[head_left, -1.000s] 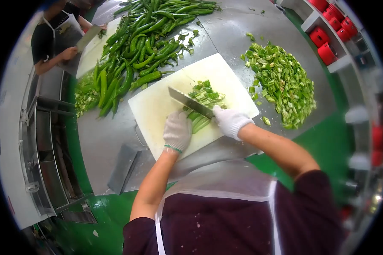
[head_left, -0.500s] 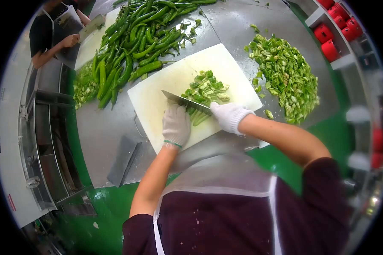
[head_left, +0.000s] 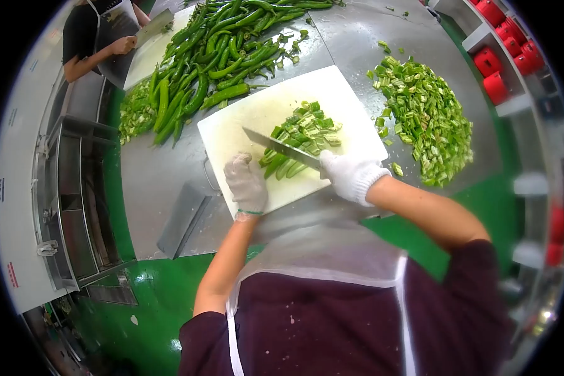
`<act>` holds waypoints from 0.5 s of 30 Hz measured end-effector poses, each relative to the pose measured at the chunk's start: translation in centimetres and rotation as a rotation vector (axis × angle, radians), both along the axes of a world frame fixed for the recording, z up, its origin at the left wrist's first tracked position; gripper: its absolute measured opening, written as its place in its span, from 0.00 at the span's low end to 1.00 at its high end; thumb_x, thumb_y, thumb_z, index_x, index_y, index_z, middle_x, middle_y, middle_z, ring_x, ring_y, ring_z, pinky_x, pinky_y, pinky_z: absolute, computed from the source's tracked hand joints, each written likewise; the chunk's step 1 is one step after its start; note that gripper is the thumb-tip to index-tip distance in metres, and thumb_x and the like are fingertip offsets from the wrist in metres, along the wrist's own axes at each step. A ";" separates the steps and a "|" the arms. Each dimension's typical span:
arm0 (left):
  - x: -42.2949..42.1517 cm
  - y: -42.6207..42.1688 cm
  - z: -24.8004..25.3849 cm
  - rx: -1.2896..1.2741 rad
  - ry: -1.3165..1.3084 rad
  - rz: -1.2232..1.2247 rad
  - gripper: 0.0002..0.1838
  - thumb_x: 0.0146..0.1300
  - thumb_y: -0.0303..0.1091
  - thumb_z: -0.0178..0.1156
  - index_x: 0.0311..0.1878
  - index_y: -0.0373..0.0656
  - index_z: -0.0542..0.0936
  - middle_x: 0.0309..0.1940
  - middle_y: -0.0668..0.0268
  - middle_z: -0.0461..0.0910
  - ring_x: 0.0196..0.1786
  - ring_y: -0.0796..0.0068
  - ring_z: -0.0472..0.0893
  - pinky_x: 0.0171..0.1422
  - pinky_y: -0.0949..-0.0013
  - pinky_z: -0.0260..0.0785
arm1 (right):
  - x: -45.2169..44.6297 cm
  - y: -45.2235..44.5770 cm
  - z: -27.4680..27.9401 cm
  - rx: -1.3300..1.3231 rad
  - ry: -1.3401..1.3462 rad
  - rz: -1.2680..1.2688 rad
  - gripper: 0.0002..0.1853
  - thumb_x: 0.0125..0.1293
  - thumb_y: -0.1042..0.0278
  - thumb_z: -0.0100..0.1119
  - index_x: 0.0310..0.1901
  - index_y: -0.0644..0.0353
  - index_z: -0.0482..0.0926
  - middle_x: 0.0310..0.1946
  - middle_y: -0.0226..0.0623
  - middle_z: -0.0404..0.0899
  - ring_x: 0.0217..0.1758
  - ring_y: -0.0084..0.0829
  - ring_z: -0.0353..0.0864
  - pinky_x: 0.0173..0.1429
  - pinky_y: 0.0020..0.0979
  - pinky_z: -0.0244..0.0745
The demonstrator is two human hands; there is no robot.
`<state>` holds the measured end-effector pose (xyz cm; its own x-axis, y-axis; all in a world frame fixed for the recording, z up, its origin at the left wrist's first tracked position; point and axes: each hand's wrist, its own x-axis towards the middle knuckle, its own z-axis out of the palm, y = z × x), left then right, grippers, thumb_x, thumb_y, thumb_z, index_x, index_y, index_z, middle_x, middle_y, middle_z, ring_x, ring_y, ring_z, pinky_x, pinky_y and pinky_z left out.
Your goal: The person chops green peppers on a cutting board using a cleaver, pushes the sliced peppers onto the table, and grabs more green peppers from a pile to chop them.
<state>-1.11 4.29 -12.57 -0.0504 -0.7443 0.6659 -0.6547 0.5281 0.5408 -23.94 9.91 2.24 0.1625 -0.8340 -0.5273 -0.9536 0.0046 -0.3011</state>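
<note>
My right hand (head_left: 349, 176), in a white knit glove, is closed round the handle of a knife (head_left: 281, 146). The broad blade points left across the green pepper pieces (head_left: 307, 128) on a white cutting board (head_left: 222, 135). Some pieces beyond the blade are short, while longer pepper strips (head_left: 286, 168) lie on the near side. My left hand (head_left: 247, 183), also gloved, is at the board's left part, just left of the strips and apart from them. Its fingers are loosely bent with nothing visible in them.
Whole green peppers (head_left: 213, 59) are heaped behind the board on the steel table (head_left: 156, 182). Chopped peppers (head_left: 429, 119) form a pile at right. A co-worker's hand (head_left: 123, 45) shows at upper left beside another knife (head_left: 155, 28). Red containers (head_left: 495, 88) stand on shelves at right.
My left hand has come away from the pepper strips, slightly left, uncovering more of them. The knife, still in my right hand, has shifted slightly right. The whole view has also shifted.
</note>
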 end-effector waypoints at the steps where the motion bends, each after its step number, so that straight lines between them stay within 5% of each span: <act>1: -0.4 -0.1 -0.2 0.088 -0.059 0.012 0.09 0.61 0.24 0.60 0.46 0.37 0.77 0.40 0.50 0.78 0.44 0.43 0.76 0.54 0.47 0.69 | 0.1 -0.1 0.3 0.041 0.019 0.027 0.11 0.69 0.75 0.50 0.52 0.61 0.71 0.43 0.54 0.86 0.47 0.59 0.85 0.51 0.52 0.78; 3: -1.7 -0.2 -0.5 0.276 -0.181 0.039 0.07 0.62 0.26 0.60 0.43 0.37 0.78 0.40 0.50 0.78 0.44 0.43 0.77 0.52 0.45 0.69 | 0.0 -0.5 -1.9 0.041 -0.027 0.039 0.10 0.71 0.72 0.48 0.51 0.61 0.72 0.41 0.56 0.85 0.46 0.60 0.85 0.49 0.53 0.78; 10: -3.0 0.0 0.1 0.300 -0.396 -0.036 0.05 0.63 0.27 0.60 0.37 0.36 0.75 0.41 0.46 0.77 0.43 0.41 0.77 0.46 0.41 0.69 | 0.7 -2.1 -5.2 -0.015 -0.031 -0.015 0.12 0.73 0.67 0.48 0.52 0.65 0.71 0.43 0.62 0.84 0.48 0.62 0.85 0.51 0.55 0.77; 13: -2.4 0.0 -0.5 0.302 -0.325 -0.135 0.05 0.65 0.27 0.60 0.40 0.36 0.77 0.42 0.47 0.77 0.45 0.44 0.77 0.48 0.45 0.69 | 0.2 -1.4 -4.9 -0.038 -0.097 -0.096 0.12 0.73 0.67 0.49 0.52 0.65 0.71 0.42 0.62 0.84 0.48 0.63 0.84 0.52 0.55 0.77; 15: -1.8 0.3 -0.7 0.193 -0.126 0.013 0.05 0.66 0.29 0.59 0.39 0.36 0.78 0.39 0.49 0.78 0.44 0.45 0.78 0.50 0.46 0.69 | -0.1 -0.8 -4.5 -0.057 -0.107 -0.112 0.12 0.73 0.67 0.49 0.52 0.65 0.71 0.42 0.62 0.84 0.48 0.63 0.84 0.52 0.55 0.77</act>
